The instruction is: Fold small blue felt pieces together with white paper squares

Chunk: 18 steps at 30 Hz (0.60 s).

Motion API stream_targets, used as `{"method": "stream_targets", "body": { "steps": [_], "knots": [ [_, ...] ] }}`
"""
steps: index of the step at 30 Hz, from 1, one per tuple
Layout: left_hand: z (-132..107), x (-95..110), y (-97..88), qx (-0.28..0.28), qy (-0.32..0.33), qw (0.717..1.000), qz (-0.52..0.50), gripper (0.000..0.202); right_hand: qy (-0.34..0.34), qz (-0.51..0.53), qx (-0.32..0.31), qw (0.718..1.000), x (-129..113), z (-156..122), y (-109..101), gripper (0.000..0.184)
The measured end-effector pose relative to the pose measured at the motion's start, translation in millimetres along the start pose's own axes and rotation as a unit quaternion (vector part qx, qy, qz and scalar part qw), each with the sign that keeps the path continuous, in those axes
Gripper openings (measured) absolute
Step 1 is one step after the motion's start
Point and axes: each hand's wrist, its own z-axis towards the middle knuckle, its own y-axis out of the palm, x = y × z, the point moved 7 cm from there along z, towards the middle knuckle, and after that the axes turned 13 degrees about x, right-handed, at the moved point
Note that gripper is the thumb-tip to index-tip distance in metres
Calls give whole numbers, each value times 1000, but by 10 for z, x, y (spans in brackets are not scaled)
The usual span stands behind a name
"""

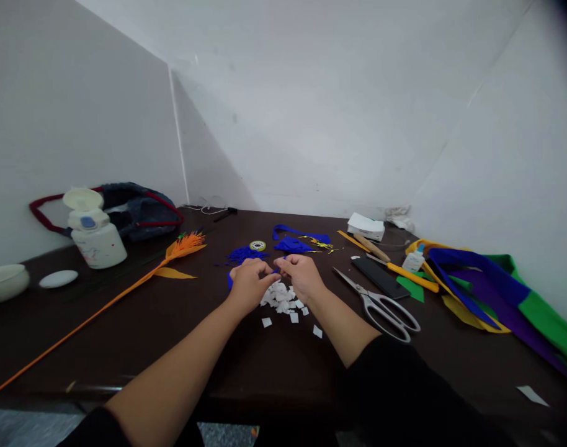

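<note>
My left hand (250,282) and my right hand (304,277) meet at the middle of the dark table, fingers pinched together. Between the fingertips runs a small blue strip of what looks like crepe paper (276,270), mostly hidden by the fingers. More blue shows at the outer side of my left hand. Right under the hands lies a pile of small white paper squares (280,299), several of them scattered toward me. Just beyond are a heap of blue snippets (244,254), a roll of tape (257,246) and a folded blue piece (293,244).
On the right lie scissors (381,305), a black phone-like slab (381,277), a yellow-handled knife (412,277), a glue bottle (414,258) and coloured crepe sheets (535,310). At left are an orange paper flower (183,248), an open-lidded bottle (97,242), a bowl (7,284) and a bag (144,214).
</note>
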Motion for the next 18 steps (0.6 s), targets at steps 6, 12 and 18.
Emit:
{"method": "stream_targets", "body": {
  "steps": [6,12,18],
  "knots": [
    [-9,7,-46,52,14,996,69,19,14,0,-16,1000,28,-4,14,17],
    [-13,10,-53,50,19,995,85,17,17,18,-8,1000,0,-2,14,24],
    [-7,6,-46,40,12,995,89,17,-19,-40,22,999,-106,-3,-28,24]
  ]
}}
